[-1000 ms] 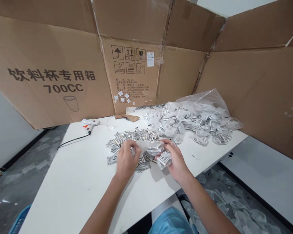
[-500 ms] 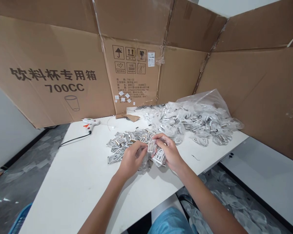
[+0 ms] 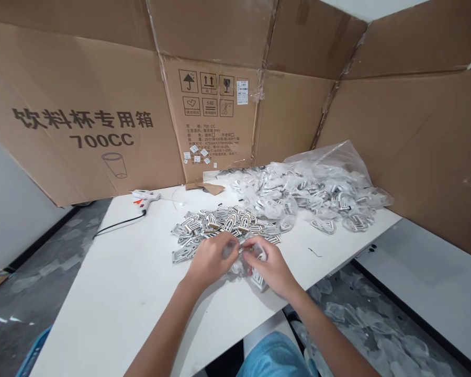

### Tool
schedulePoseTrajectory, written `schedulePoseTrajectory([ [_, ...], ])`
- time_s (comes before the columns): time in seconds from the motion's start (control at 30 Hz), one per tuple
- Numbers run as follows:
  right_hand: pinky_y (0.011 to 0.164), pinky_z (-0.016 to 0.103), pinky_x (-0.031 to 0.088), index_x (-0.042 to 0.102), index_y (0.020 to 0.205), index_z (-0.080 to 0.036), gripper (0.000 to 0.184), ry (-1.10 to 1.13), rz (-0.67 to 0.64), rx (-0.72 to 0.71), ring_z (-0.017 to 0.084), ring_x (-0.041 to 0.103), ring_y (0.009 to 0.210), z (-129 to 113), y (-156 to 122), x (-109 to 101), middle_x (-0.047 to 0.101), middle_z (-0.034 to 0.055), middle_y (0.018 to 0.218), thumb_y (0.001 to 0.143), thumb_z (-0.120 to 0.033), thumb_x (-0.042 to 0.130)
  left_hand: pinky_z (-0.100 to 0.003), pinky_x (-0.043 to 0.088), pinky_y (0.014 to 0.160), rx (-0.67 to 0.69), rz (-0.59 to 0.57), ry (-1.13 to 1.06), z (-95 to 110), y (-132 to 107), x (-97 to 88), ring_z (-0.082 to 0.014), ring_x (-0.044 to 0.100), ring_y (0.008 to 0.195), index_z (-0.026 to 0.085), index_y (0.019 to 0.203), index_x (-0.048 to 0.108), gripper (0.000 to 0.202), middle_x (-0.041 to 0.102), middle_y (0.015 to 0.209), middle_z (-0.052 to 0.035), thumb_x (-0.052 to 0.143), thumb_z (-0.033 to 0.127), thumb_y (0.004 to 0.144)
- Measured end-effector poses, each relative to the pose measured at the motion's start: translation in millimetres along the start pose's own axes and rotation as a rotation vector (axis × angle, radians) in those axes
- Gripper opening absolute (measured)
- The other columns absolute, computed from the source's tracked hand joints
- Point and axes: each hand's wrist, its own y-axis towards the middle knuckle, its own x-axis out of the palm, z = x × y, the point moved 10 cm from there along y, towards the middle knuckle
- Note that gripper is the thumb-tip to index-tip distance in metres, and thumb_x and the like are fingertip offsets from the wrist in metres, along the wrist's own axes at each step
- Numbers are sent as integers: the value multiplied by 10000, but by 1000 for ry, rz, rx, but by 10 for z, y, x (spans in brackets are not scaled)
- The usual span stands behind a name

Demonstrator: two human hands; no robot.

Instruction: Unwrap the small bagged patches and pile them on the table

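White tabletop (image 3: 113,283) is bearing the work while the left hand (image 3: 211,260) and right hand (image 3: 267,266) are pinching narrowly at a clear-wrapped arched piece (image 3: 259,278). It looks light and stiff, its film slippery, so its edge seems the surest hold. Just beyond, a heap of unwrapped pieces (image 3: 220,225) is lying beside a plastic bag (image 3: 329,157) of wrapped ones.
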Motion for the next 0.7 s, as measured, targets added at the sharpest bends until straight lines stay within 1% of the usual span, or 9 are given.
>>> schedulePoseTrajectory([
  [0.1,620,320,616,742,1207,-275,329,-175,56,-134,241,691,951,-102,-92,-22,666,88,1202,881,-302,712,-308,509,782,-10,-32,-61,26,9,12,-189,718,852,248,981,739,198,791,957,-16,561,331,1008],
  [0.17,636,311,619,723,1300,-298,400,-202,67,-158,260,689,1054,-134,-90,-35,654,94,1281,900,-292,699,-308,508,776,-13,-73,-106,43,15,31,-183,706,812,248,950,752,234,797,936,-13,550,347,1016],
  [0.23,560,305,593,753,1225,-296,312,-179,-23,-79,227,719,872,-72,-49,28,680,74,1188,919,-315,695,-312,508,770,-20,-94,-132,53,19,34,-180,689,768,249,900,760,259,797,897,-9,560,367,1013],
  [0.3,478,300,551,767,1055,-271,162,-136,-116,14,166,666,621,0,-27,91,678,32,1019,920,-336,706,-315,506,768,-36,-80,-142,48,24,11,-181,680,746,246,836,758,283,790,852,-6,579,389,1004],
  [0.37,475,301,549,731,944,-252,89,-81,-148,46,134,618,524,17,-25,105,645,-6,905,906,-332,732,-314,499,749,-59,-61,-155,39,30,-15,-183,677,737,243,786,747,311,780,813,-4,590,405,999],
  [0.43,501,299,569,697,904,-247,96,-16,-136,33,135,626,544,5,-32,80,622,-21,866,901,-325,752,-311,497,733,-81,-42,-182,31,37,-43,-189,684,755,244,791,748,311,780,817,-5,596,420,996],
  [0.5,528,304,595,693,899,-247,108,39,-95,-13,143,639,604,-31,-42,22,618,-10,907,907,-328,763,-314,508,754,-97,-15,-212,21,46,-86,-200,699,804,246,837,757,295,788,864,-10,599,437,997],
  [0.6,539,321,628,721,913,-255,94,65,4,-143,183,662,770,-154,-60,-118,617,36,1064,919,-336,768,-343,527,861,-127,27,-233,-22,55,-152,-229,716,937,252,956,768,279,791,998,-31,620,486,988],
  [0.7,536,326,638,731,918,-273,57,14,28,-281,222,660,905,-290,-74,-174,611,64,1140,949,-319,742,-393,519,962,-147,-6,-248,-58,48,-119,-266,702,1059,255,1089,760,339,769,1125,-61,636,548,973],
])
